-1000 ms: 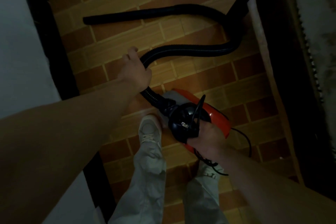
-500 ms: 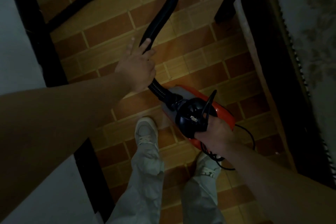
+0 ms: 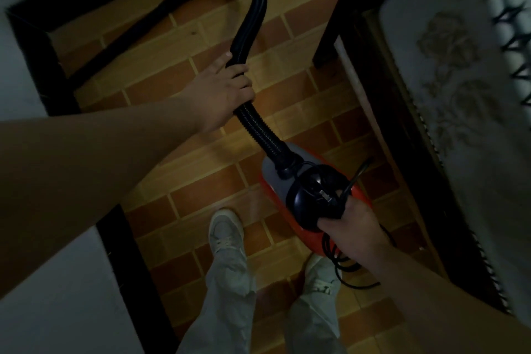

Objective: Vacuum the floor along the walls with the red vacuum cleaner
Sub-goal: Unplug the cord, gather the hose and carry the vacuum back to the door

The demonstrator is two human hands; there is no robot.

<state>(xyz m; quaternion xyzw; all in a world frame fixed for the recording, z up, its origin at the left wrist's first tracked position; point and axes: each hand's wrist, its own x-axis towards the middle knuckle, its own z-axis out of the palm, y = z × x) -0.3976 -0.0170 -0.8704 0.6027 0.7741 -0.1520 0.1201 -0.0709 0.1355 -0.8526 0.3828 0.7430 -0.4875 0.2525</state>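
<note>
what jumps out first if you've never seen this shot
The red vacuum at centre right, with the right hand gripping its black top over the brick-pattern floor. From it a black hose runs up through the left hand, whose fingers wrap it. The hose then hooks over at the top and back toward the dark skirting at left.

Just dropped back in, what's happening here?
A person stands on the tiled floor and holds the red vacuum by its top handle with the right hand. The left hand grips the black hose, which arcs forward and doubles back toward the dark baseboard at the left wall. The cord hangs in loops by the right hand.
</note>
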